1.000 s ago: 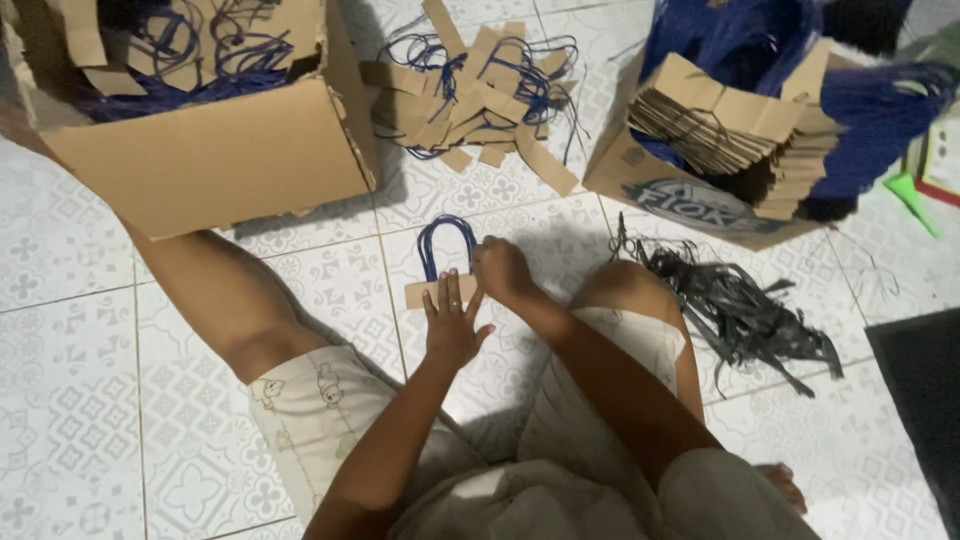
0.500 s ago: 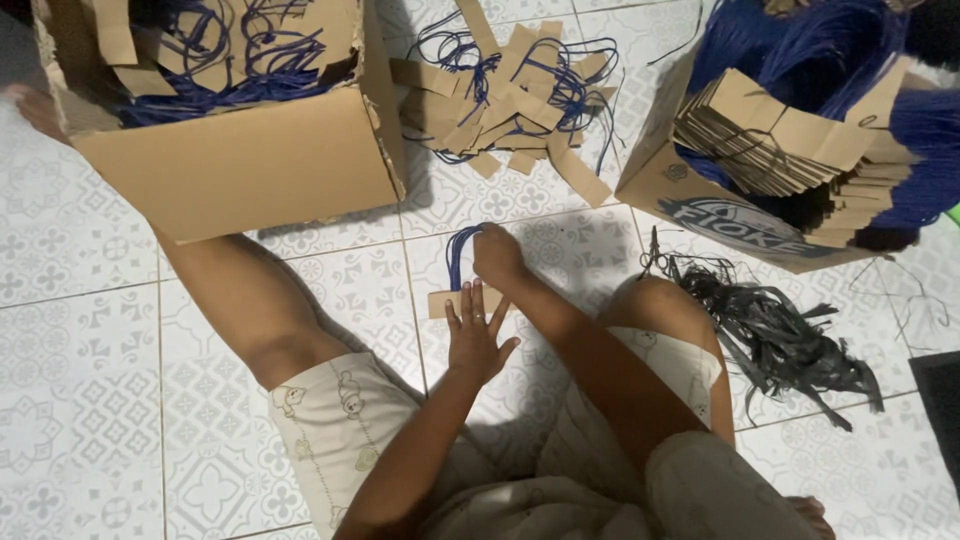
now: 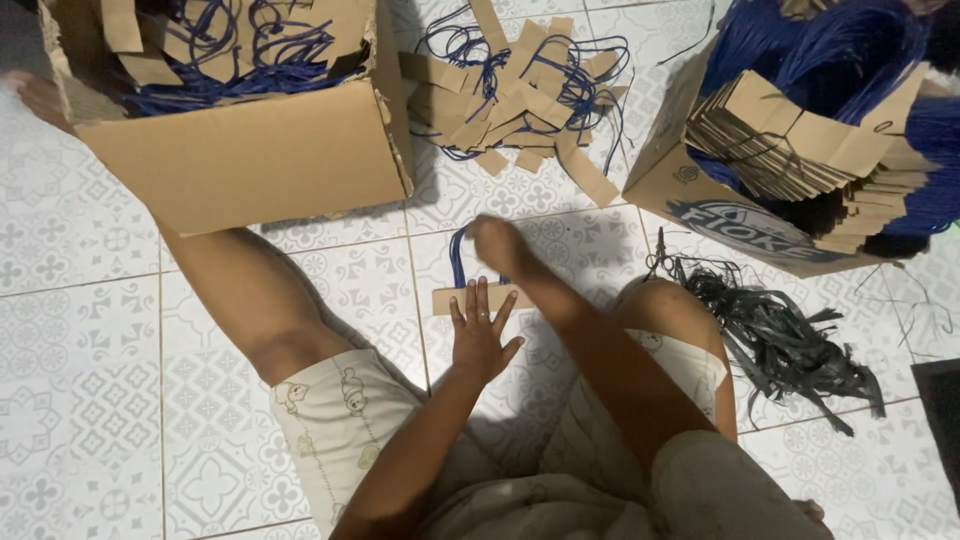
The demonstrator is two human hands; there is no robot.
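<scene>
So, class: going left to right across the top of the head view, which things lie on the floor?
Open cardboard box of blue cords and card strips → loose pile of card strips with blue cords → printed box of stacked card pieces.

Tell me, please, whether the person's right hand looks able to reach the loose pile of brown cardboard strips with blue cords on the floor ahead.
Probably yes: the right hand is at the blue cord loop, and only bare tiled floor separates it from the pile.
</scene>
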